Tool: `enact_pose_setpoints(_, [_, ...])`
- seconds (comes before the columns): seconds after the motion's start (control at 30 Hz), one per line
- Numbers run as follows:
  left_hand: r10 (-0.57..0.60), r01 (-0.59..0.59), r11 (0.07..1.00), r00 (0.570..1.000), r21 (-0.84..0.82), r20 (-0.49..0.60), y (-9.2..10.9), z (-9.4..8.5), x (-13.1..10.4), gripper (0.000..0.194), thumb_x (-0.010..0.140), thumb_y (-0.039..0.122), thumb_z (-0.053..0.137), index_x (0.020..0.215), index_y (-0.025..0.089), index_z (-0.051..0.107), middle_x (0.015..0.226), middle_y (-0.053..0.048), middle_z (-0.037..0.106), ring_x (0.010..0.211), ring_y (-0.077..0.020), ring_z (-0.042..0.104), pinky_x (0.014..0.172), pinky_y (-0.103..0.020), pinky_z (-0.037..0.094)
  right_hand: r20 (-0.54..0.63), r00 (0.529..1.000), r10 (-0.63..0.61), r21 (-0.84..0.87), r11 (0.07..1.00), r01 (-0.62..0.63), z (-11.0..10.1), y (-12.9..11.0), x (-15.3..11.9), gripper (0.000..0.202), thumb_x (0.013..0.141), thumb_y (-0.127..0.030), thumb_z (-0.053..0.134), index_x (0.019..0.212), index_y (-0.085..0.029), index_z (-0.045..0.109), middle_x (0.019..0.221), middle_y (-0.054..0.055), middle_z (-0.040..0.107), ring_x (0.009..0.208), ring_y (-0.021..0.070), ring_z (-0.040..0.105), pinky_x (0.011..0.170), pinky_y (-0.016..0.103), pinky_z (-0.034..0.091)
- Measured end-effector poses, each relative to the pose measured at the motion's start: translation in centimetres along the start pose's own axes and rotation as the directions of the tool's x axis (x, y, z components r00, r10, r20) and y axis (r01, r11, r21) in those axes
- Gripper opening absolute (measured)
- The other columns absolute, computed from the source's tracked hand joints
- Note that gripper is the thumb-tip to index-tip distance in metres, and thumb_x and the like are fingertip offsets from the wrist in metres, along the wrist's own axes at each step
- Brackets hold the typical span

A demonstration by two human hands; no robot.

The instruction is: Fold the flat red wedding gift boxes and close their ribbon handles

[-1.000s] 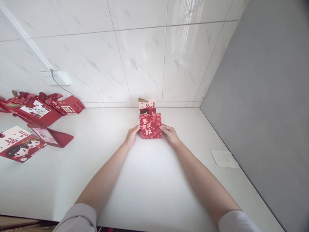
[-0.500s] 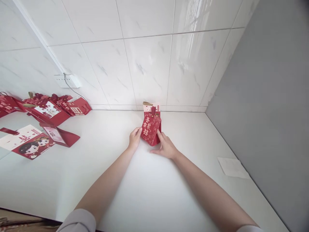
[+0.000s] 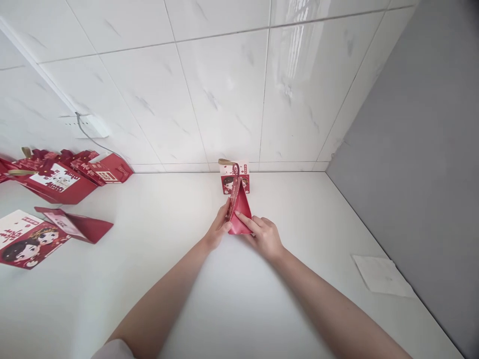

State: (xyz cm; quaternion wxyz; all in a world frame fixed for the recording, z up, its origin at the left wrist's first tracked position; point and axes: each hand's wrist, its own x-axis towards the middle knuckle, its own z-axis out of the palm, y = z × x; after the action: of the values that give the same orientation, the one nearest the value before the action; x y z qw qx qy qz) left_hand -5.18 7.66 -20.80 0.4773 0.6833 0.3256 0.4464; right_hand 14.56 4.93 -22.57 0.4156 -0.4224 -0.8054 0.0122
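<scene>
A small red gift box (image 3: 242, 218) with a ribbon loop at its peak stands on the white table, its plain triangular side towards me. My left hand (image 3: 217, 224) grips it by the patterned left panel, thumb in front and fingers behind. On the opposite side my right hand (image 3: 265, 235) is closed around the lower right edge, its index finger pressed against the red side; its thumb is mostly hidden. Directly behind stands another box (image 3: 245, 185) with a white top, cartoon faces and a gold ribbon loop, partly covered by the held one.
Several red gift boxes (image 3: 80, 192) cluster along the wall at the left. Nearer lie a box with cartoon faces (image 3: 32, 242) and a red folded box (image 3: 88, 229). A cable runs from a wall socket (image 3: 92, 126). White paper (image 3: 381, 275) lies beside the grey panel (image 3: 419, 164) at right.
The held box has turned, so its plain side faces me instead of the lettered panel. My right index finger now presses on that side. The camera view has shifted slightly.
</scene>
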Motion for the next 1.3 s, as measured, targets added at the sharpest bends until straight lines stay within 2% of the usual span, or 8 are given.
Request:
enact_pose_setpoints(0.2, [-0.082,0.072,0.993,0.991,-0.096,-0.104,0.2,0.4,0.1,0.073,0.084,0.071,0.044,0.139,0.024,0.051,0.15,-0.01,0.043,0.137,-0.0317,0.041,0.111,-0.042,0.036,-0.003,0.998,0.058,0.198,0.979,-0.056,-0.3,-0.9,0.2,0.047,0.091,-0.045,0.057,0.136,-0.031,0.056,0.075,0.004,0.061,0.06,0.0176,0.053,0.068,0.034,0.048])
enact_pose_setpoints(0.33, [-0.01,-0.023,0.987,0.978,-0.157,-0.206,1.1,1.0,-0.1,0.077,0.083,0.073,0.043,0.141,0.023,0.047,0.149,-0.012,0.043,0.136,-0.0345,0.043,0.105,-0.043,0.043,-0.053,0.977,0.207,0.371,0.912,-0.173,-0.9,-1.7,0.2,0.048,0.092,-0.042,0.056,0.138,-0.029,0.053,0.081,0.005,0.067,0.064,0.0193,0.056,0.071,0.036,0.05])
enact_pose_setpoints(0.47, [0.114,-0.147,0.988,0.89,-0.042,-0.442,1.8,1.3,0.0,0.065,0.084,0.056,0.06,0.14,0.029,0.042,0.156,-0.01,0.032,0.138,-0.0322,0.039,0.099,-0.038,0.048,-0.082,0.899,0.431,0.381,0.847,-0.371,-1.4,-1.3,0.5,0.039,0.095,-0.043,0.048,0.127,-0.026,0.061,0.067,0.002,0.063,0.062,0.0196,0.053,0.07,0.037,0.047])
enact_pose_setpoints(0.57, [0.037,-0.059,0.998,0.865,-0.028,-0.5,1.6,1.2,0.3,0.054,0.085,0.045,0.065,0.133,0.029,0.045,0.154,-0.01,0.034,0.13,-0.0285,0.05,0.093,-0.035,0.051,-0.139,0.827,0.544,0.4,0.795,-0.456,-1.5,-0.8,0.8,0.03,0.092,-0.046,0.053,0.104,-0.023,0.067,0.067,0.002,0.058,0.061,0.0178,0.051,0.07,0.035,0.046])
enact_pose_setpoints(0.63, [-0.04,0.021,0.999,0.857,-0.043,-0.513,1.2,1.1,0.5,0.055,0.083,0.043,0.067,0.131,0.028,0.046,0.151,-0.011,0.039,0.127,-0.0276,0.053,0.093,-0.036,0.052,-0.186,0.801,0.57,0.431,0.779,-0.455,-1.4,-0.5,1.0,0.032,0.09,-0.047,0.056,0.108,-0.022,0.063,0.086,0.005,0.062,0.074,0.0195,0.057,0.076,0.036,0.048])
enact_pose_setpoints(0.8, [-0.188,0.167,0.982,0.868,-0.087,-0.459,0.2,0.7,0.9,0.063,0.086,0.05,0.061,0.141,0.026,0.042,0.155,-0.01,0.035,0.143,-0.0265,0.035,0.112,-0.041,0.038,-0.003,0.819,0.574,0.518,0.701,-0.49,-1.1,-0.1,1.3,0.054,0.094,-0.052,0.046,0.142,-0.026,0.041,0.146,0.009,0.043,0.128,0.0254,0.047,0.107,0.043,0.04])
enact_pose_setpoints(1.0, [-0.296,0.247,0.908,0.95,-0.339,-0.101,-0.2,0.8,0.9,0.075,0.093,0.064,0.036,0.155,0.029,0.014,0.163,0.0,0.017,0.15,-0.0224,0.018,0.123,-0.04,0.02,0.324,0.81,0.489,0.497,0.64,-0.585,-1.3,-0.3,1.2,0.073,0.096,-0.059,0.034,0.156,-0.027,0.008,0.146,0.008,0.049,0.134,0.0272,0.047,0.111,0.049,0.036])
enact_pose_setpoints(1.3, [0.118,-0.127,0.982,0.99,-0.142,-0.071,1.9,2.3,-0.1,0.078,0.092,0.057,0.047,0.156,0.031,0.009,0.163,-0.003,0.015,0.15,-0.0259,0.017,0.124,-0.041,0.016,0.094,0.947,0.307,0.53,0.789,-0.309,-2.3,-1.6,1.1,0.11,0.084,-0.05,0.066,0.154,-0.023,-0.015,0.156,0.014,0.032,0.138,0.0288,0.042,0.109,0.047,0.042])
